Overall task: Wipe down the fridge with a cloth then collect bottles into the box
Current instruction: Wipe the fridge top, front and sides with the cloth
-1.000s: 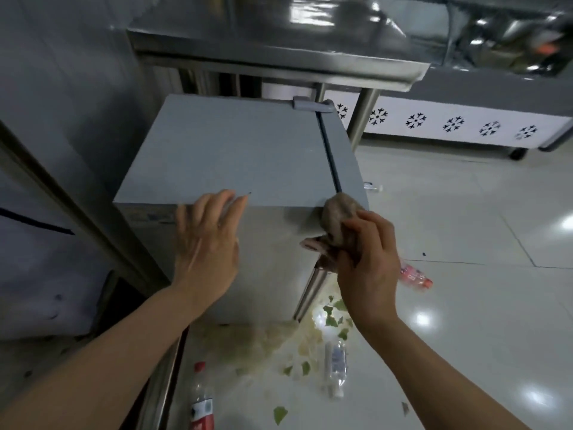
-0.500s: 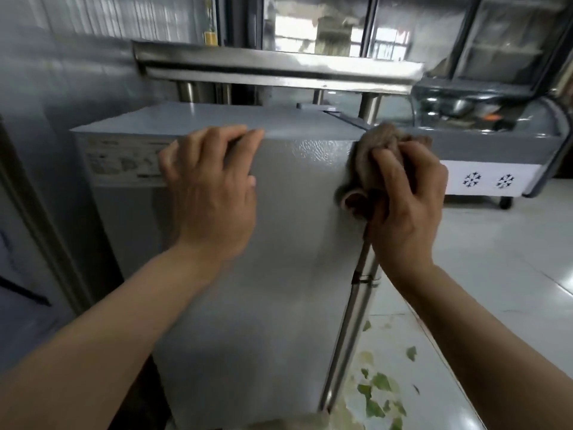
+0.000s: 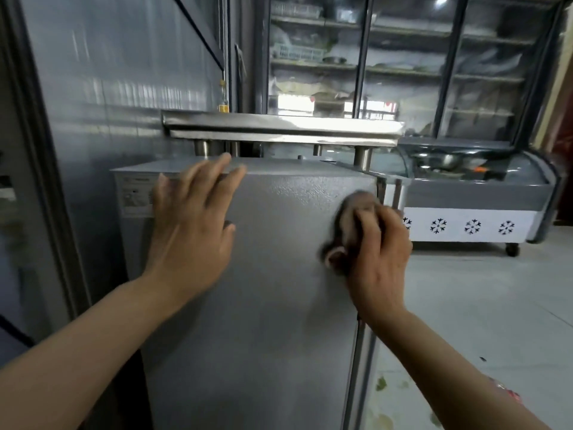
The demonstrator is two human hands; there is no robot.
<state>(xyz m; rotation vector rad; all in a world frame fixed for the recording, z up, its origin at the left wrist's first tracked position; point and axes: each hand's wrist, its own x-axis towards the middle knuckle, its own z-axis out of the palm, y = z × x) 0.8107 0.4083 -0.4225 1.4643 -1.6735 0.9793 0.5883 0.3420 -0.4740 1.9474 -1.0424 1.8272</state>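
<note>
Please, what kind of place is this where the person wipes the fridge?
Probably a commercial kitchen or food shop's back room. A glass-door display cooler with shelves stands behind, a steel table sits over the fridge, and a chest freezer with snowflake marks is at the right.

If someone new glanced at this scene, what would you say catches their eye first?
Most likely the two bare hands on the small grey metal fridge in the centre: the left hand lies flat by its top edge, while the right hand presses a crumpled brown cloth against the upper right of its side. Behind stands a tall glass-door display cabinet.
</note>
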